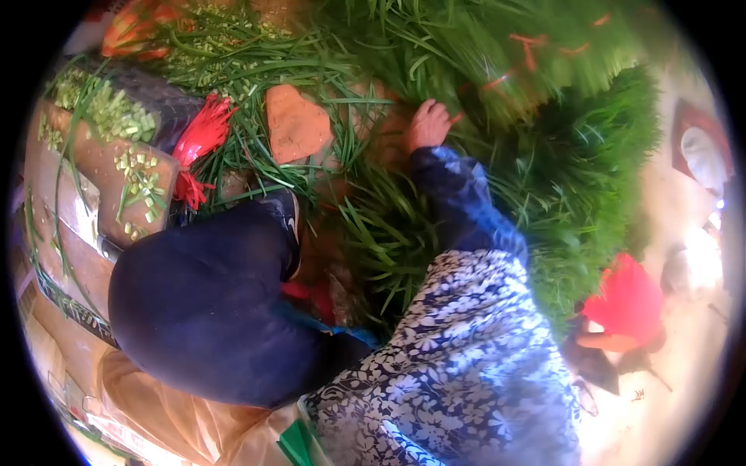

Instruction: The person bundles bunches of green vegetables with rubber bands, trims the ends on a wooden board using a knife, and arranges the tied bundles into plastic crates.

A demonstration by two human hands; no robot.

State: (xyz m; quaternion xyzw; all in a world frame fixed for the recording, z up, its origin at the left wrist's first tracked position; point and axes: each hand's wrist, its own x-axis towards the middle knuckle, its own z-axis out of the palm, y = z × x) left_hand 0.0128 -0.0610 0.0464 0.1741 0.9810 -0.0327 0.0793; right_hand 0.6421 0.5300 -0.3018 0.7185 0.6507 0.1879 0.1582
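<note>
One hand shows, my right hand (pixel 430 125), reaching up from a blue sleeve near the upper middle. Its fingers are curled and closed, and a short red strip (pixel 456 119) sticks out at the fingertips. Long green leafy stalks (pixel 544 155) lie against and beyond it, on the right. More green leaves (pixel 381 233) spread below it. Red strips (pixel 528 43) lie among the blurred stalks at the top. My left hand is nowhere in the frame.
An orange brick-like piece (pixel 297 126) lies among loose stalks. At left, cut green pieces (pixel 140 185) sit on a board (pixel 101 155) by a blade (pixel 74 206) and a red strip bundle (pixel 203 140). A bent leg (pixel 210 303) is below; a red object (pixel 628 303) lies at right.
</note>
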